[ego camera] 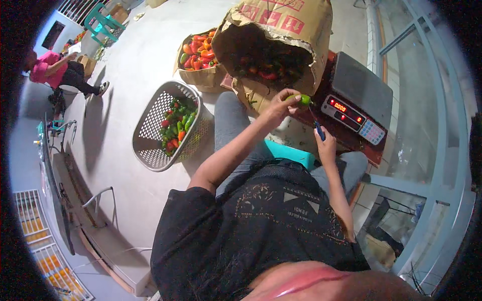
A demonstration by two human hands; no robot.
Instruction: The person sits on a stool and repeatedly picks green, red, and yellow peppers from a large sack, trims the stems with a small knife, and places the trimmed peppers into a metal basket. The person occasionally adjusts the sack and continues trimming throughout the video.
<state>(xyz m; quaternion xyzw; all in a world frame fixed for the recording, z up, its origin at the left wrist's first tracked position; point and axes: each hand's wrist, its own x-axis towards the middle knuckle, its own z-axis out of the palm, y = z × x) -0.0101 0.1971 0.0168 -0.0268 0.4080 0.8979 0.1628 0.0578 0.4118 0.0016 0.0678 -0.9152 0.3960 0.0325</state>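
My left hand (284, 103) holds a green pepper (304, 99) by its body, in front of the mouth of a large torn paper sack (320, 37). Dark and red peppers (267, 73) lie in shadow inside the sack. My right hand (326, 141) is closed on a small blue-handled tool (320, 131), whose thin tip points up at the pepper's stem end; its exact kind is too small to tell. Left of my legs, a grey perforated plastic basket (148, 131) holds green and red peppers (180, 126).
A digital scale (363, 86) with lit red digits stands right of the sack. A paper bag (199, 81) of red and orange peppers is behind the basket. A person in a pink top (49, 67) is at far left, near a green plastic chair (98, 26). Glass-panelled framing (438, 113) runs along the right.
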